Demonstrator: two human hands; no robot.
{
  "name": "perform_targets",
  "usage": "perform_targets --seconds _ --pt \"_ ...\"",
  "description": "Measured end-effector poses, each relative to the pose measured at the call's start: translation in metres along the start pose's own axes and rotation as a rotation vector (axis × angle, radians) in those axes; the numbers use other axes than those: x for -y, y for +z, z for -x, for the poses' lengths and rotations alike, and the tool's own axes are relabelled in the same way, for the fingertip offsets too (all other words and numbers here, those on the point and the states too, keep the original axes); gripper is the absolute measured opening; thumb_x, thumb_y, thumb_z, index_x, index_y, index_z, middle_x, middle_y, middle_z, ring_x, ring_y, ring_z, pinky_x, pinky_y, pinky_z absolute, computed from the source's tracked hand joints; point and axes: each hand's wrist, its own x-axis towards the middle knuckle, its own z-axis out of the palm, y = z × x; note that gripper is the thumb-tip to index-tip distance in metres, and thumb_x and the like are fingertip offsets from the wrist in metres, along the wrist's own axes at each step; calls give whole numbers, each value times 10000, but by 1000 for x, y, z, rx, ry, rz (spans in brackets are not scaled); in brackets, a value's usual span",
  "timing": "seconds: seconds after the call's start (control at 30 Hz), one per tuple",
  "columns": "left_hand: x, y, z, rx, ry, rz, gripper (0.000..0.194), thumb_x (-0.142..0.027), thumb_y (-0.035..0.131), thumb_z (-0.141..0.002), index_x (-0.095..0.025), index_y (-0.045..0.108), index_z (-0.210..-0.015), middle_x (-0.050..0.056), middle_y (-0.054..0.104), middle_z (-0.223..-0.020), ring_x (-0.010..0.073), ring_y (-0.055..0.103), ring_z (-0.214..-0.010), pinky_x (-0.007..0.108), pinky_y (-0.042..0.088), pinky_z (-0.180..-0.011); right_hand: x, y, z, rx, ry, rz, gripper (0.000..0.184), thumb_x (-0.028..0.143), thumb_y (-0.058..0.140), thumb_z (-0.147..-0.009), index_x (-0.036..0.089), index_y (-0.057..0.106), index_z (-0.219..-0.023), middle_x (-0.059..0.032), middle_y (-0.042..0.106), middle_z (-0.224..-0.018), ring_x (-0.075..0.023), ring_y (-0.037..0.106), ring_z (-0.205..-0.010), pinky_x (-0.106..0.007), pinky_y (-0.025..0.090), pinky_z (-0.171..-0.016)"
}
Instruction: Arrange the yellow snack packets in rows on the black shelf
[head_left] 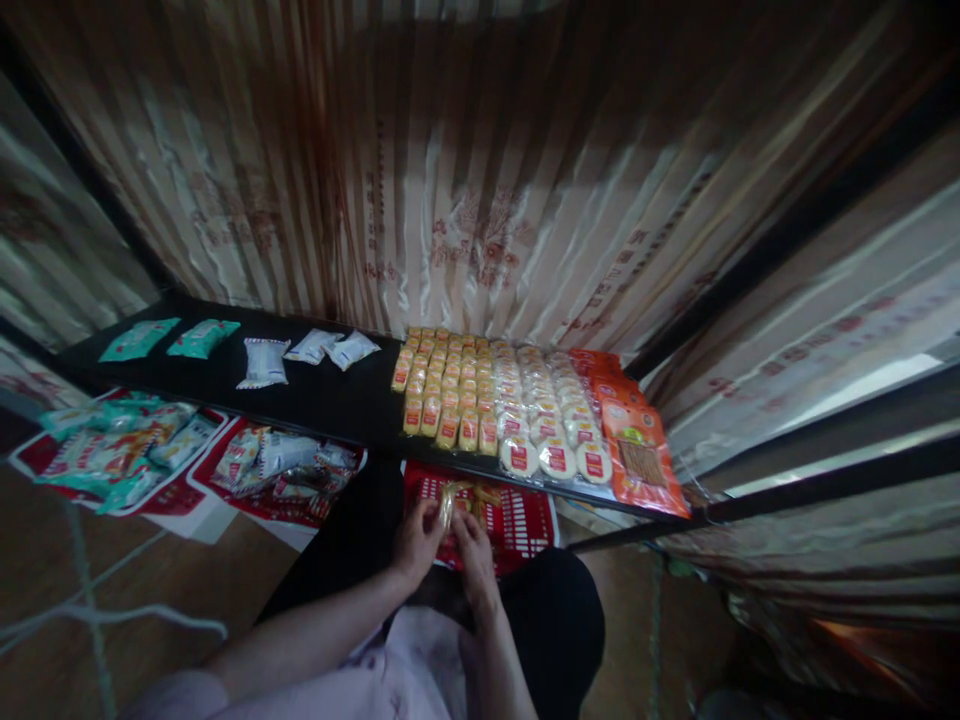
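Between my fingertips is a small yellow wrapped snack (pixel 448 503), with the wrapper catching the light. My left hand (pixel 418 540) pinches it from the left side. From the right, the closed fingers of my right hand (pixel 472 550) also meet it. Below both hands lies a red basket (pixel 536 515) with a few more yellow packets (pixel 487 497) inside. Just beyond, on the black shelf (pixel 337 400), stand rows of yellow wrapped snacks (pixel 448 395) beside rows of round white wrapped pastries (pixel 556 457).
Orange snack bags (pixel 641 450) fill the shelf's right end. Farther left on it lie white packets (pixel 264 362) and green packets (pixel 139 340). Two more red baskets, one of green bags (pixel 112 450) and one of mixed packets (pixel 285 465), stand below. A pleated curtain (pixel 480 180) hangs behind.
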Motion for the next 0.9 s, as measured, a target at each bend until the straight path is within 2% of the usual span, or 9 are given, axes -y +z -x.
perform_targets --seconds 0.2,0.4,0.67,0.9 --pt "1 -1 1 -71 70 -67 195 -209 571 -723 -214 616 -913 51 669 -959 187 622 -910 302 475 -837 5 5 7 79 19 -46 404 525 750 -588 197 667 -809 -6 670 -767 -181 619 -723 -272 477 -659" --pt "2 -4 3 -54 117 -89 239 -144 499 -742 -201 617 -942 66 654 -981 188 605 -970 313 463 -887 7 5 9 93 9 -48 383 500 761 -588 206 669 -816 19 656 -749 -165 607 -733 -259 464 -694" --pt "4 -2 2 -55 39 -49 317 -62 485 -702 -204 588 -965 47 663 -994 164 614 -937 283 466 -872 3 2 5 6 -45 81 427 545 727 -583 190 703 -820 -24 687 -796 -202 609 -781 -280 459 -706" --pt "8 -2 1 -64 15 -50 306 -71 469 -736 -193 576 -995 70 667 -1042 177 619 -984 291 450 -905 2 3 5 63 -33 25 411 514 739 -593 203 710 -860 -46 711 -889 -228 627 -903 -315 467 -824"
